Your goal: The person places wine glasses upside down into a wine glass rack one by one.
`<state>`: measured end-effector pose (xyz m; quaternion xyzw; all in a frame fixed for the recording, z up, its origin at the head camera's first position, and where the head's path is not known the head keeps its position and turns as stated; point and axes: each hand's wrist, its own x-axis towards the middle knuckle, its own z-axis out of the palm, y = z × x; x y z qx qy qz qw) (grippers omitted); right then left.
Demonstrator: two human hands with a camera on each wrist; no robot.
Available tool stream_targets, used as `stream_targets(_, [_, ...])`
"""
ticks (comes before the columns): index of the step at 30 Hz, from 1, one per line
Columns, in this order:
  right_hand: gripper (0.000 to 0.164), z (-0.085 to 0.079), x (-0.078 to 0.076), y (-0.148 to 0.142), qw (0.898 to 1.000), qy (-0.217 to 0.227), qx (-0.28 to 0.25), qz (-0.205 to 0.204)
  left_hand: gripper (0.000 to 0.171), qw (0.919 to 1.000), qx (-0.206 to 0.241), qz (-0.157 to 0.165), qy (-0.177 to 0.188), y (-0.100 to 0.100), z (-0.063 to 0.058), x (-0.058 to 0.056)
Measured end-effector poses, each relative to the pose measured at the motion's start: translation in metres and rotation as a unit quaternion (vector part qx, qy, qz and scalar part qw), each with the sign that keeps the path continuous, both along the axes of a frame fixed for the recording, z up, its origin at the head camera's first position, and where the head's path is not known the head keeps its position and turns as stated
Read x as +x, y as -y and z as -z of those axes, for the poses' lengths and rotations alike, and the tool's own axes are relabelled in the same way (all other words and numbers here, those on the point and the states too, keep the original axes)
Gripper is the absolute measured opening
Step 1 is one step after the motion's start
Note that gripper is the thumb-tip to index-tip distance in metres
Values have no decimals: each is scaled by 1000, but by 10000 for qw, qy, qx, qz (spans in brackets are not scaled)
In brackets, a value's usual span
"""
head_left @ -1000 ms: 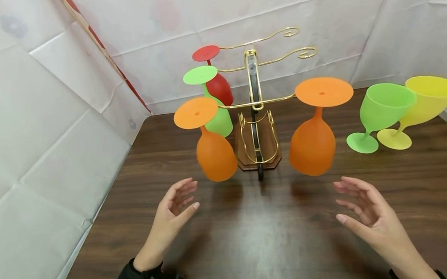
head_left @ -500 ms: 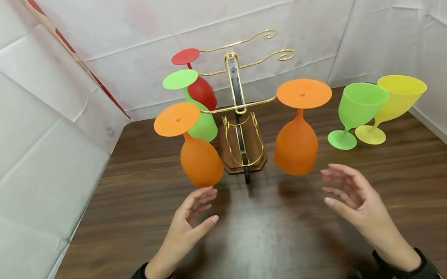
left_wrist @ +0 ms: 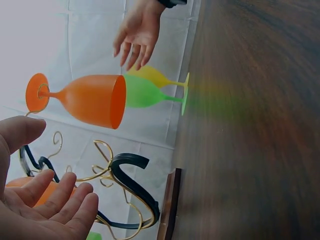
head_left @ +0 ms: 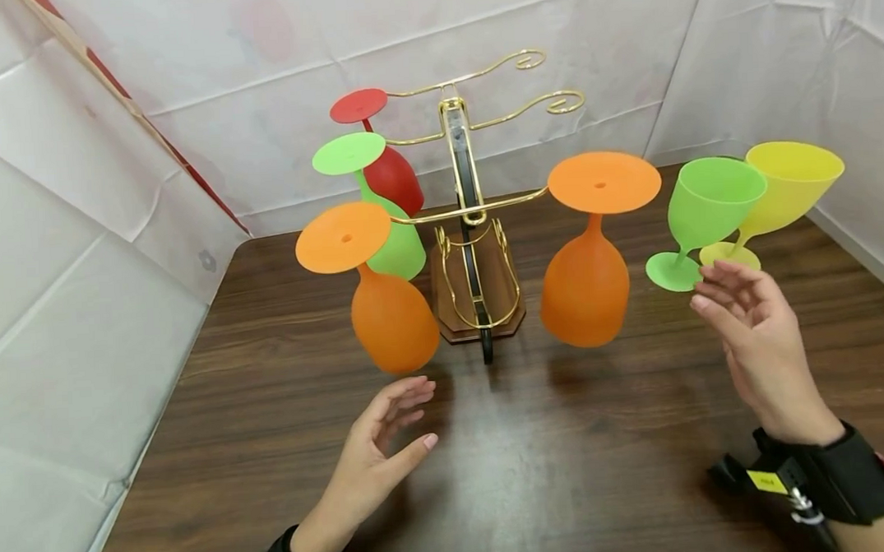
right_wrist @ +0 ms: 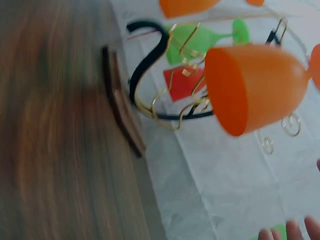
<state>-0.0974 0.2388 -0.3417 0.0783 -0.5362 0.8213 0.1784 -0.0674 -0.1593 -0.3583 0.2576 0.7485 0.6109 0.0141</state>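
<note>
Already four glasses (head_left: 585, 294) hang on rack (head_left: 465, 172); two unhung — green glass (head_left: 711, 206), yellow glass (head_left: 799, 178), near table's (head_left: 517, 462) back-right corner. Right hand (head_left: 762, 340) near green glass, left hand (head_left: 376, 460) apart — both half-spread, holding nothing.

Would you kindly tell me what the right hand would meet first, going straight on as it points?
Most likely the right hand would meet the standing green goblet first, though depth is hard to judge.
</note>
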Motion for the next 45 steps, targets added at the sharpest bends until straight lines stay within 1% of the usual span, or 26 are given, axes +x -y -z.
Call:
stream_targets(4, [47,-2,-20,-10,9973,397,-77,606,49,10000,-27,7,69,0,-2,0])
stream_targets(6, [50,-3,-29,-16,9938,676,30,878,49,10000,-38,26,73,0,-3,0])
stream_targets(9, [59,-3,-42,-25,9852,1168,447,1170,50,9999,-55,30,82,0,-5,0])
stream_targets(11, [67,-3,-50,-30,9787,1497,685,1227,50,9999,-61,22,95,0,-6,0])
stream_targets(13, [74,0,-57,-35,9735,1712,911,1208,49,9999,-79,11,114,0,-6,0])
stream_targets(16, [77,5,-68,-39,9733,1761,1015,1066,50,9999,-94,6,144,1,-6,-1])
stream_targets(17, [76,7,-72,-40,9741,1733,1008,1050,50,9998,-93,6,157,1,-6,-1])
stream_targets(19, [70,11,-79,-41,9789,1568,790,1044,50,9998,-94,15,178,0,-6,-1])
stream_targets(22, [59,16,-89,-41,9879,1207,223,951,49,9998,-90,47,196,0,-6,-1])
stream_targets(25, [52,20,-99,-41,9934,824,-451,663,49,9997,-123,44,206,-1,-6,-1])
stream_targets(27, [52,21,-103,-41,9928,765,-812,443,50,9997,-152,40,200,-2,-6,-2])
stream_targets(29, [53,22,-105,-40,9905,774,-1091,313,50,9997,-167,53,194,-2,-6,-4])
stream_targets(32, [56,19,-104,-37,9882,730,-1301,345,50,9996,-178,83,221,-4,-7,-5])
stream_targets(34, [57,16,-101,-35,9879,515,-1404,416,50,9996,-178,99,219,-4,-7,-5])
stream_targets(36, [59,11,-96,-32,9899,223,-1309,488,50,9994,-204,85,273,-4,-7,-5])
stream_targets(38, [61,4,-89,-30,9935,-119,-988,547,50,9993,-219,91,297,-4,-7,-5])
stream_targets(40, [62,-2,-83,-29,9958,-370,-591,588,51,9991,-238,90,349,-4,-6,-5])
stream_targets(42, [62,-8,-76,-28,9968,-509,-179,597,51,9989,-241,97,387,-4,-6,-5])
stream_targets(45, [62,-14,-63,-27,9977,-563,38,381,51,9990,-226,124,357,-4,-6,-6])
